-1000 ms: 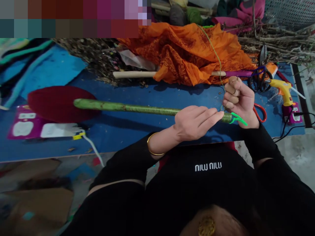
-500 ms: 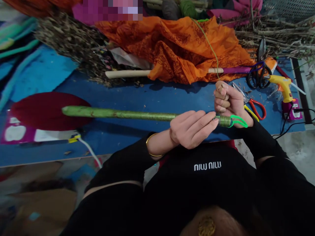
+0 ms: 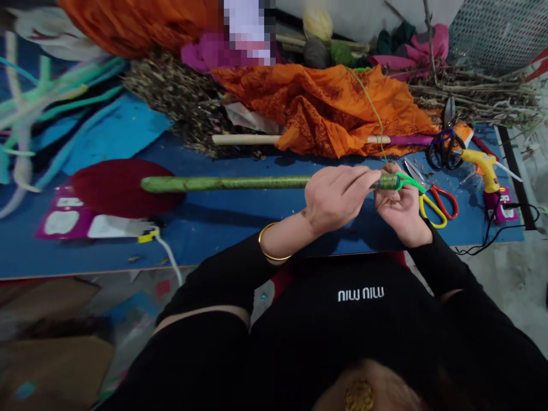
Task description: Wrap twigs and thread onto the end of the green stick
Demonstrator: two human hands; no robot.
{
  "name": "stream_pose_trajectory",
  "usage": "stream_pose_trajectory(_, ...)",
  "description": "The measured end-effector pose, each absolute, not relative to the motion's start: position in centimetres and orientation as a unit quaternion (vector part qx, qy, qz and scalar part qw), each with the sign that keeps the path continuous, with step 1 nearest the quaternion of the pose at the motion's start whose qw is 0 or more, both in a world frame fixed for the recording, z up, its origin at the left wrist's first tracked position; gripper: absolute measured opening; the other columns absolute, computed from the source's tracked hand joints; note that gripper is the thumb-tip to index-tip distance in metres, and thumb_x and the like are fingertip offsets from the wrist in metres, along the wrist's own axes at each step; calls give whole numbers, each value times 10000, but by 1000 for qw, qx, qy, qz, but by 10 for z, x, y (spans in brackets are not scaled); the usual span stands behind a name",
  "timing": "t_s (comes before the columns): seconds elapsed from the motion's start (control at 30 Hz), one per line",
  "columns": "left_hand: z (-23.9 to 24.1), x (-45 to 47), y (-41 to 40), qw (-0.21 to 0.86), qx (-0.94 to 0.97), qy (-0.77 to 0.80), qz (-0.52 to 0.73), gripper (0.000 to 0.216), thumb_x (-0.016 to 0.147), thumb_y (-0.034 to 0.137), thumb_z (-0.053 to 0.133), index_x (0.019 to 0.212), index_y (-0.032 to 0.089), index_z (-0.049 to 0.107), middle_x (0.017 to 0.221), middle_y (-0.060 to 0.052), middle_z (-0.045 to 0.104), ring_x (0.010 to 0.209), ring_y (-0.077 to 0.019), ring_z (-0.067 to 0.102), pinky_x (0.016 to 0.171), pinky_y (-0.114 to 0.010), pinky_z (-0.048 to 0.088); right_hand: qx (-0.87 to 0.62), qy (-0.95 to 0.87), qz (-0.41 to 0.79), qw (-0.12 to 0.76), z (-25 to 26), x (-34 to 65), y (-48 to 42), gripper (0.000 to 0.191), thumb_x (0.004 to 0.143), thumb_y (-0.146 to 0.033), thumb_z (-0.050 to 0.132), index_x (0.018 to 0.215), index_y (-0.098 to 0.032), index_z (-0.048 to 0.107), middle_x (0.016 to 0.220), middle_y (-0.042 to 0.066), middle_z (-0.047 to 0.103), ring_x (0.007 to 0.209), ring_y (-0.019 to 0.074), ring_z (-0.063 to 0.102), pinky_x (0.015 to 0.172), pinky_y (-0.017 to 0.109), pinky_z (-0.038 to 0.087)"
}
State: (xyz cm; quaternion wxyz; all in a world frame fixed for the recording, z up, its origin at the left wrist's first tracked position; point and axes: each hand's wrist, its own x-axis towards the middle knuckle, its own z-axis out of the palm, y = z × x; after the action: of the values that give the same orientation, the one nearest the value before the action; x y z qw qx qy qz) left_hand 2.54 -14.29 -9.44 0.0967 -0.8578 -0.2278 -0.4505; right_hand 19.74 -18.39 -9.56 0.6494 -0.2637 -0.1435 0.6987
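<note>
A long stick [image 3: 240,183] wrapped in green yarn lies level across the view, its left end over a dark red oval piece [image 3: 111,185]. Near the stick's right end, my left hand [image 3: 338,197] is closed around it, palm down. A bright green loop [image 3: 411,182] comes off that end. My right hand [image 3: 400,211] is just below and behind the end, fingers curled, partly hidden by stick and loop. Thin green yarn [image 3: 377,114] runs from the right fingers up over the orange cloth [image 3: 338,108].
Red-and-yellow scissors [image 3: 436,200] lie right of my right hand. Beyond them are black-handled shears [image 3: 447,137] and a yellow glue gun [image 3: 483,162] with cords. Dried twigs [image 3: 171,103], yarn balls [image 3: 317,25] and a pale wooden stick [image 3: 246,140] lie along the blue table's [image 3: 240,245] back.
My right hand has moved from above the stick's end to below and behind it, drawing the yarn along. My left hand still grips the stick. The camera view has shifted slightly.
</note>
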Motion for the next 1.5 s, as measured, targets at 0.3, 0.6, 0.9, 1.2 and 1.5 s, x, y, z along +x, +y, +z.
stream_pose_trajectory(0.3,-83,38,-119,38,-864,-243,-439,351,1113,323,468,1244,178,759,1072,-100,832,946,-209,777,781,-308,537,-245,-22,633,734,-81,188,-197,344,972,-195,663,697,-257,465,538,-111,417,505,74,469,752,211,666)
stream_pose_trajectory(0.6,-92,44,-109,-23,-894,-249,-372,333,1071,309,488,1262,160,717,1133,-106,805,1023,-233,757,844,-322,536,-393,-437,258,767,-91,166,-207,291,992,-440,672,767,-272,596,629,-53,431,577,130,492,701,345,541)
stream_pose_trajectory(0.9,-103,47,-112,3,-901,-231,-367,305,1065,301,500,1228,178,726,1058,-82,805,898,-216,741,736,-327,503,-472,-611,154,617,-86,181,-224,288,1060,-455,547,848,-275,619,713,-6,551,662,176,568,643,373,517)
stream_pose_trajectory(1.2,-103,38,-111,-81,-923,-238,-292,301,1028,255,551,1250,193,745,1105,-75,806,966,-216,750,767,-315,520,-450,-615,258,594,-42,214,-192,225,1021,-378,666,846,-258,743,799,-2,752,856,205,769,889,413,627)
stream_pose_trajectory(1.5,-101,35,-112,-132,-926,-252,-249,346,1010,309,590,1306,236,754,1174,-68,810,1011,-236,757,782,-323,520,-472,-637,223,567,-37,232,-182,240,969,-413,746,794,-250,769,751,-15,659,753,148,629,811,352,562)
